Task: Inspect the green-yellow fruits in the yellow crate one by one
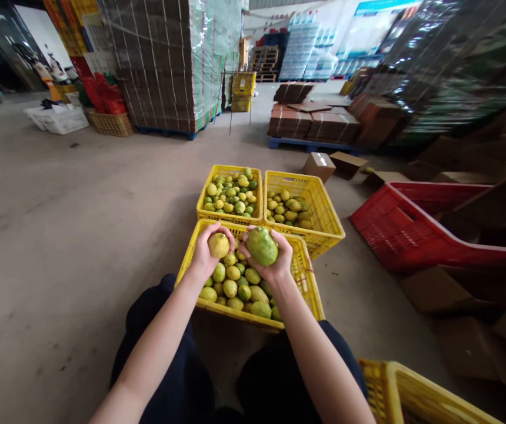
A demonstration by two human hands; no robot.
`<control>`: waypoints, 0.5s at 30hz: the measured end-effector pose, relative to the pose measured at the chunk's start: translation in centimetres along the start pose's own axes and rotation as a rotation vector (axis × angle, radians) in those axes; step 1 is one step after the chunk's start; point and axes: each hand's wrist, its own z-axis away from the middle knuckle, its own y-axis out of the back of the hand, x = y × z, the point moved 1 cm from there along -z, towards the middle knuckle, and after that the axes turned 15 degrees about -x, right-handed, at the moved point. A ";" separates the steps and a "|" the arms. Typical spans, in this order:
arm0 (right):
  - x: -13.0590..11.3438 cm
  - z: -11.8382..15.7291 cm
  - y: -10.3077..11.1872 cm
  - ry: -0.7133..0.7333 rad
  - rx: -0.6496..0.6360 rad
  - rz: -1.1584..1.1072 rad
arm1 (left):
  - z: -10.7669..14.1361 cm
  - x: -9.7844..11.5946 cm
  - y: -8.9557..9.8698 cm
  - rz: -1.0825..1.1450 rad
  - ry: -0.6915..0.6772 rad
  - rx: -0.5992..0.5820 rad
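Observation:
My left hand (203,252) is closed round a yellow lemon (219,245). In my right hand (282,259) rests a larger, bumpy green lemon (262,246), with the fingers curled about it. Both hands are above the near yellow crate (313,288), which holds many yellow and green lemons (230,288). Behind it, the far left yellow crate (229,217) is filled with mixed yellow and green lemons. Beside that, the far right yellow crate (323,206) has mostly yellowish lemons lying toward its left side.
A red crate (380,224) with cardboard stands on the right, among cardboard boxes (319,166). Another yellow crate (394,388) is at the lower right. Wrapped pallet stacks (156,65) and flattened cartons on a blue pallet (306,144) stand farther back.

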 end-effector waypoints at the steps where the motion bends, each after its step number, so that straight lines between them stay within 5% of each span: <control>1: 0.0 0.2 0.0 -0.006 -0.060 0.011 | 0.1 0.0 0.0 -0.031 -0.002 -0.017; 7: 0.1 0.6 -0.1 -0.058 -0.207 0.073 | 0.4 -0.2 -0.5 -0.033 0.047 -0.037; 15: 0.3 -0.2 0.2 -0.088 0.020 -0.149 | -0.7 -0.5 0.1 0.309 0.024 0.087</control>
